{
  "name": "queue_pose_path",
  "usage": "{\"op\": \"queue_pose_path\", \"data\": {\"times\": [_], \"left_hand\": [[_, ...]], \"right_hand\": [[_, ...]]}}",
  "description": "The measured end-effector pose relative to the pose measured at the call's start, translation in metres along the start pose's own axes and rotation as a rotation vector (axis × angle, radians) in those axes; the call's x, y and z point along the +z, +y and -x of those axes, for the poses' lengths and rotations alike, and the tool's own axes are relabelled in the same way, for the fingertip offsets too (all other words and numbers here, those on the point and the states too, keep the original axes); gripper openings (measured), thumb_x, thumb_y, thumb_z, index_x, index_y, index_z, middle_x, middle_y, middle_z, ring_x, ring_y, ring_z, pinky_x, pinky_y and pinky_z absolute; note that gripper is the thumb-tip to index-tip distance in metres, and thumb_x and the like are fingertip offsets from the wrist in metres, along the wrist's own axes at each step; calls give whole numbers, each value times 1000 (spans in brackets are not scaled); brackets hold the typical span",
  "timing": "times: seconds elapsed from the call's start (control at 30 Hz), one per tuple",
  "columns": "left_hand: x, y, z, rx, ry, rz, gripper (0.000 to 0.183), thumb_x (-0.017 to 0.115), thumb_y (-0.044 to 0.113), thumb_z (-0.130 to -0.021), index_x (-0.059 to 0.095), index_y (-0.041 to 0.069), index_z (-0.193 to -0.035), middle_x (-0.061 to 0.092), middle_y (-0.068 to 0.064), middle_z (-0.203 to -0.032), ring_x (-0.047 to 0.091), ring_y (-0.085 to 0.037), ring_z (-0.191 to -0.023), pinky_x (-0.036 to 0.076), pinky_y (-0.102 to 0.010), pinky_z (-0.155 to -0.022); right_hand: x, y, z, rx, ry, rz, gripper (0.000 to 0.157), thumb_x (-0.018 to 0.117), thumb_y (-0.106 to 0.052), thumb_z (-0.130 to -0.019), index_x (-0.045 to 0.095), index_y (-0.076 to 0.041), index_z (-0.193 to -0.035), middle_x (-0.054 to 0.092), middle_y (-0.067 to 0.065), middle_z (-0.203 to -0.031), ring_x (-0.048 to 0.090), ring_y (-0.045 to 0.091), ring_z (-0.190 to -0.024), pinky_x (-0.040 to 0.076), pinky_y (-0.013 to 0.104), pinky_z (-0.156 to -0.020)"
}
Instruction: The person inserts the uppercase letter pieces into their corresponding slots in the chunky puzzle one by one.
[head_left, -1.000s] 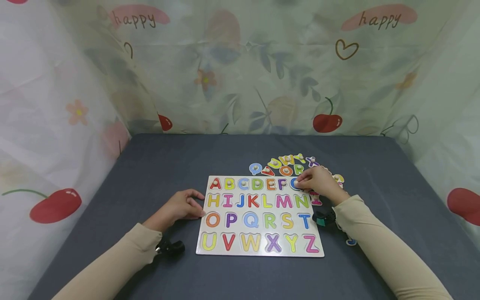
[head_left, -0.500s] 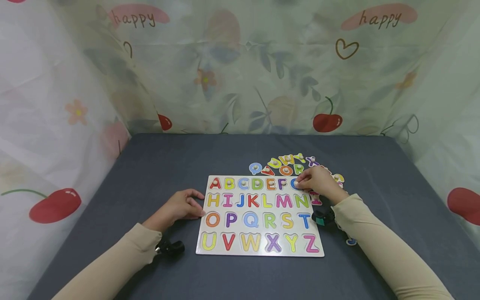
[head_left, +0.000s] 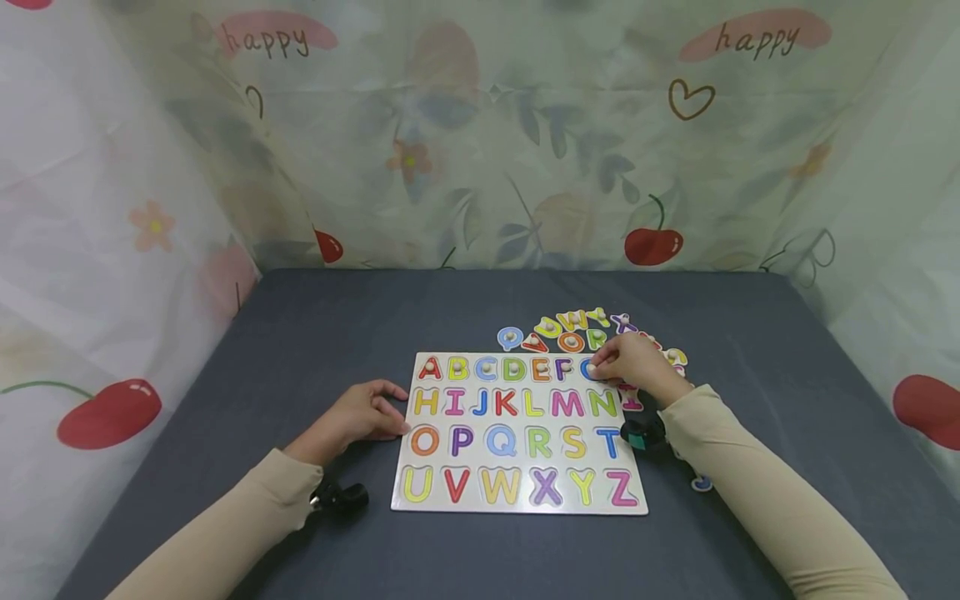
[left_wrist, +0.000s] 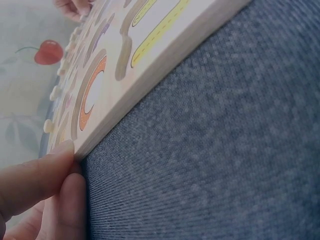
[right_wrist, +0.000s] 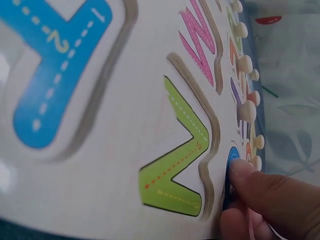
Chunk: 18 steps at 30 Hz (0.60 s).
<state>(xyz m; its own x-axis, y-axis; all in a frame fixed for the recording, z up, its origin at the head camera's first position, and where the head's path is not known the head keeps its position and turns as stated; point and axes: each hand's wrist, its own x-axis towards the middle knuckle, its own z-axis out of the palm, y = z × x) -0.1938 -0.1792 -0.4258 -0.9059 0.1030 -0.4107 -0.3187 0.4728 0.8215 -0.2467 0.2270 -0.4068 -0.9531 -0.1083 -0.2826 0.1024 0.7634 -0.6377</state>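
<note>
An alphabet puzzle board (head_left: 517,417) lies flat on the table. At its left edge, my left hand (head_left: 367,412) touches the board with thumb and fingers; the left wrist view shows the thumb (left_wrist: 62,155) right at the edge's top. My right hand (head_left: 641,362) pinches a blue letter G piece (head_left: 586,369) at the right end of the top row. Close up, the thumb partly covers that blue piece (right_wrist: 233,154). Knobbed letters from A (head_left: 430,368) to F (head_left: 562,369) sit in the top row. The lower rows show printed letters in their recesses.
Several loose knobbed letters lie beyond the board, among them a Q (head_left: 510,337), an O (head_left: 571,342) and a W (head_left: 573,320). A pink I (head_left: 632,400) lies by the right edge. One blue piece (head_left: 702,483) is partly under the right sleeve. A patterned curtain (head_left: 480,167) surrounds the table.
</note>
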Motion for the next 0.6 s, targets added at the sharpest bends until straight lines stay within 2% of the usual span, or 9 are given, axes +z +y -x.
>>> {"op": "queue_pose_path", "data": {"times": [0.17,0.37,0.47,0.6], "left_hand": [[1,-1,-1,-12,5,-2,49,80,1,-76,57,2,-119,68,-7,-75,66,-14,-68,56,-28,-64],[1,-1,-1,-13,8,-1,49,79,1,-76,56,2,-119,67,-7,-74,66,-14,-69,56,-29,-66],[1,-1,-1,-14,10,-5,49,79,1,-77,56,2,-119,67,-7,-75,66,-14,-69,56,-29,-66],[0,-1,0,-5,7,-10,49,79,1,-77,56,1,-120,67,-7,-75,66,-14,-69,56,-29,-66]], "right_hand": [[0,0,0,-12,-8,4,19,76,-17,-84,69,-3,-94,67,7,-80,58,16,-64,45,26,-55],[0,2,2,-32,2,-21,29,78,-20,-82,67,-3,-102,59,7,-80,56,16,-66,45,26,-55],[-6,0,8,-46,30,-54,33,77,-21,-83,66,-3,-108,58,8,-86,60,18,-70,51,27,-61],[-22,-1,19,-77,97,-103,38,73,-22,-87,63,0,-116,60,12,-96,62,24,-83,56,35,-75]]}}
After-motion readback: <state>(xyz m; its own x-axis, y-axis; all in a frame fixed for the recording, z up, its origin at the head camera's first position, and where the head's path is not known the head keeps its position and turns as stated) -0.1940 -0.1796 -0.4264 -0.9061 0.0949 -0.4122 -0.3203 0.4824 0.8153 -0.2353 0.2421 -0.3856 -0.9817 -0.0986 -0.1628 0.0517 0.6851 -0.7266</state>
